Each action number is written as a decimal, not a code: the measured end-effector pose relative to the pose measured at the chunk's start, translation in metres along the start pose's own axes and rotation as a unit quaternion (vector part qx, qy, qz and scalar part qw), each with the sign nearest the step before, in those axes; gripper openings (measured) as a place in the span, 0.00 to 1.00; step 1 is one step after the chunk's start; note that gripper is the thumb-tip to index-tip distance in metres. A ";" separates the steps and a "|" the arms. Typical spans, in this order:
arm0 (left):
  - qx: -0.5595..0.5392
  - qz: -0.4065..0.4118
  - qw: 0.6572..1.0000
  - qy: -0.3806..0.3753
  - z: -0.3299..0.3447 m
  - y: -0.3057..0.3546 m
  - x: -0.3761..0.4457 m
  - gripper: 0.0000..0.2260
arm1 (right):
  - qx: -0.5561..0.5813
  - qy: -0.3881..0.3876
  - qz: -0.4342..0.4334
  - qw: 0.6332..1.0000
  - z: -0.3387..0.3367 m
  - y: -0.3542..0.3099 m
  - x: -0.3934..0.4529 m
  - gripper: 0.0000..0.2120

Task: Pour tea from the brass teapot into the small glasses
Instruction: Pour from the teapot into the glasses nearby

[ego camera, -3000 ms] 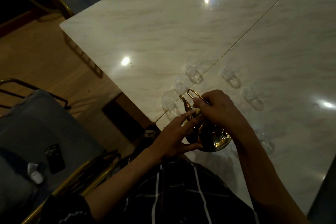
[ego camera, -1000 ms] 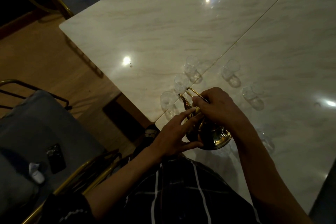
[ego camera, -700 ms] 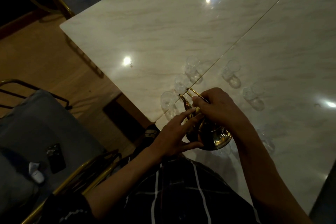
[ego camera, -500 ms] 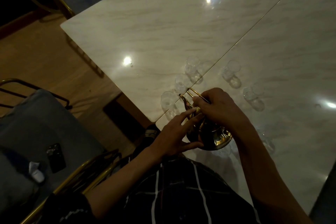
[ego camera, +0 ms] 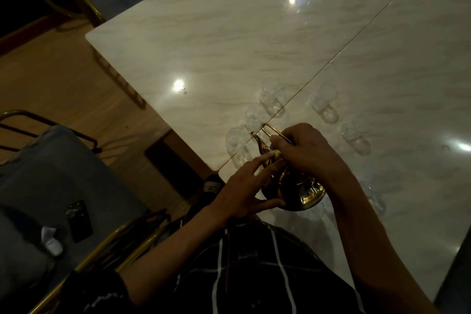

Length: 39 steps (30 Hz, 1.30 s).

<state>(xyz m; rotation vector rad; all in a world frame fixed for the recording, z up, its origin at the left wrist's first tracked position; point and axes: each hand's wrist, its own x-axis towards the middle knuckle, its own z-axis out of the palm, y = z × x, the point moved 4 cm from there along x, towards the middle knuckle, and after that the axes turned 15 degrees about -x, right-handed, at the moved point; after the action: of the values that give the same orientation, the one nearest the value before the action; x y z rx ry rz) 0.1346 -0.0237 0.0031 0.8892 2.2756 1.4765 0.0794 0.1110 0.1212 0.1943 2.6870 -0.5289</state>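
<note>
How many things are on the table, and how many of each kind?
Small glasses I can make out clearly: 5; fainter ones near the right arm are too dim to count
Brass teapot: 1, held in both hands
Total: 6

Just one cam here, head-mounted and wide-angle, looking steeply down and forward from close above the marble table (ego camera: 229, 41); table edge and a chair (ego camera: 46, 176) sit left.
</note>
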 end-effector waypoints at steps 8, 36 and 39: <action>-0.003 -0.004 1.000 0.001 0.000 -0.001 0.000 0.41 | -0.009 -0.001 -0.004 1.000 0.000 -0.002 0.000 0.16; -0.002 0.004 1.000 0.005 -0.003 -0.001 -0.002 0.40 | -0.006 -0.002 -0.005 1.000 0.000 -0.005 -0.001 0.15; -0.001 0.007 1.000 0.007 -0.004 -0.001 -0.002 0.40 | -0.009 -0.001 -0.005 1.000 -0.001 -0.005 -0.001 0.15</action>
<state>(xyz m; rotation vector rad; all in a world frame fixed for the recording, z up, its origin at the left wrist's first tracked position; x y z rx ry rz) 0.1340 -0.0279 0.0040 0.8977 2.2814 1.4953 0.0794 0.1061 0.1241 0.1756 2.6906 -0.5079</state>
